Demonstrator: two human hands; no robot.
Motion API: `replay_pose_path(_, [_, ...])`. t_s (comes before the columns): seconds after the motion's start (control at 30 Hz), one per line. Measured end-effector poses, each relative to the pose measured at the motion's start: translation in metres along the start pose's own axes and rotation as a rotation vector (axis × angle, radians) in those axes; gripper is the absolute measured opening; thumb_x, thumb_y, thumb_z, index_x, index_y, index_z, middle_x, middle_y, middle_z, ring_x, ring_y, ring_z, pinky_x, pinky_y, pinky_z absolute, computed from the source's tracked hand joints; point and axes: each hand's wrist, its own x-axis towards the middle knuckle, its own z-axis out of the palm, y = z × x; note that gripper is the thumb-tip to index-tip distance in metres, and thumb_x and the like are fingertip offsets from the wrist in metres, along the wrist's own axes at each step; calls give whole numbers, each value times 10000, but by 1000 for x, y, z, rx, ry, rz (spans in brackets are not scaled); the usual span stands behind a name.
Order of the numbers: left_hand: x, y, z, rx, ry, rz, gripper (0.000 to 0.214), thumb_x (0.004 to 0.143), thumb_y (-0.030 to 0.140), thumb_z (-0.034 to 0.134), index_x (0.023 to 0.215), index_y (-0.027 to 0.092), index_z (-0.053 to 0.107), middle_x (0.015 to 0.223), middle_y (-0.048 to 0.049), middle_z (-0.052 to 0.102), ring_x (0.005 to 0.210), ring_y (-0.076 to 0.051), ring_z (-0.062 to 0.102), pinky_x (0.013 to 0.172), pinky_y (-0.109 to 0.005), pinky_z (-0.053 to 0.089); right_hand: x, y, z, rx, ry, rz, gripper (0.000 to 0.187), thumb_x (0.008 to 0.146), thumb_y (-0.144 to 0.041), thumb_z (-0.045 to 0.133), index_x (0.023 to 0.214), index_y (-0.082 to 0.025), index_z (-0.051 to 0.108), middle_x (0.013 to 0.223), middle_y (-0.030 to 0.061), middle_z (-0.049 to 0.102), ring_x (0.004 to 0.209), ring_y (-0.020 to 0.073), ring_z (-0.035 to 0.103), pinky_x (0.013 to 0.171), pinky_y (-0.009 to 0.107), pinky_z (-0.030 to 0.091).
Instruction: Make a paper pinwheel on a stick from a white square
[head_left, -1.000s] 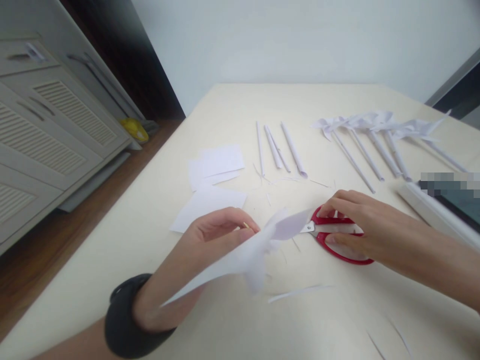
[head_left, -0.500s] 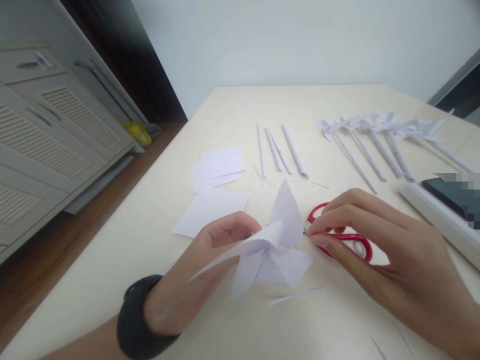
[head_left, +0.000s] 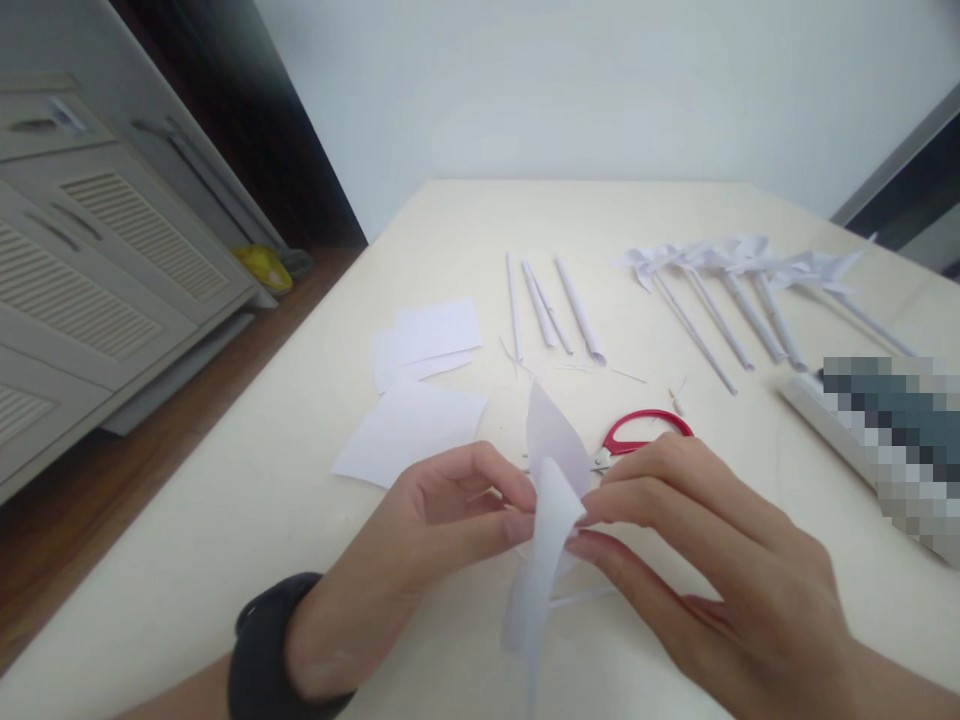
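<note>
A white paper pinwheel (head_left: 551,510) is held upright and nearly edge-on between my two hands, above the table. My left hand (head_left: 442,530), with a black band at the wrist, pinches it from behind near the centre. On the front side, the thumb and fingertips of my right hand (head_left: 720,560) are closed at the pinwheel's middle; what exactly sits between them is too small to make out. Red-handled scissors (head_left: 649,420) lie on the table just beyond my right hand, partly hidden by it and by the paper.
White paper sheets (head_left: 420,430) lie at the left on the table (head_left: 360,580). Several rolled paper tubes (head_left: 579,310) rest farther back. Finished pinwheels on sticks (head_left: 750,260) lie at the back right. A white box-like object (head_left: 832,440), partly pixelated, stands at the right edge. Thin paper scraps (head_left: 630,376) are scattered about.
The pinwheel has turned from facing me to nearly edge-on. My right hand has moved left from over the scissors to the pinwheel's centre, uncovering part of the red handle.
</note>
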Motion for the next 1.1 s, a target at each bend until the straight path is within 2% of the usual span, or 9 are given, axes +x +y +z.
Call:
replay_pose_path(0.27, [-4,2,-4,542,88,216,33,770,235,609,760,218,583,787,10,601,808,-158,536,768,-267,411,4,1,-3,-15,-27,-21,83,794,-99,572,781,-159,628,710,26,588,687,151,526,629,315,402])
replay_pose_path(0.4, [-3,16,-3,675,114,298,56,791,245,562,757,212,592,786,0,609,788,-166,552,739,-269,421,6,9,-9,50,-48,41,123,774,-58,583,807,-172,616,748,21,590,737,147,529,655,301,405])
replay_pose_path(0.53, [4,35,-18,827,353,407,89,811,251,530,769,211,597,843,6,630,831,-161,564,760,-234,417,8,13,-13,64,-25,47,138,755,-41,599,792,-173,611,751,20,592,747,150,531,692,317,401])
replay_pose_path(0.63, [16,52,-33,1018,363,352,136,819,303,504,800,213,604,897,5,657,828,-170,585,772,-255,432,7,12,-15,60,-31,-8,127,749,-41,599,790,-159,625,727,34,590,729,166,526,690,335,398])
replay_pose_path(0.73, [40,72,-42,1241,317,336,172,806,318,502,796,217,641,875,13,674,830,-173,599,769,-257,450,6,11,-15,40,-8,-64,114,745,-41,594,765,-142,642,677,49,586,705,182,517,668,346,396])
replay_pose_path(0.8, [64,86,-44,1406,372,339,190,794,342,508,799,220,653,844,19,676,790,-168,610,728,-250,463,6,12,-14,33,11,-92,120,740,-33,591,759,-137,648,659,52,588,683,183,513,652,346,394])
replay_pose_path(0.93, [129,106,-47,1476,553,324,342,848,416,425,878,151,639,941,-71,645,937,-249,570,834,-378,436,7,14,-13,26,28,-118,127,739,-22,584,763,-131,647,651,53,588,661,180,520,636,344,390])
replay_pose_path(1.03, [173,110,-50,1494,628,224,289,856,270,506,1116,145,514,1117,-87,552,934,-211,573,775,-408,489,9,14,-14,4,41,-135,134,752,-33,567,774,-140,644,647,42,586,647,175,532,638,343,393])
replay_pose_path(1.1, [192,108,-51,1479,636,169,293,855,264,508,1123,146,509,1120,-87,550,933,-210,573,771,-406,492,9,15,-16,-19,40,-148,142,749,-41,565,784,-155,643,644,32,590,634,170,538,631,337,397])
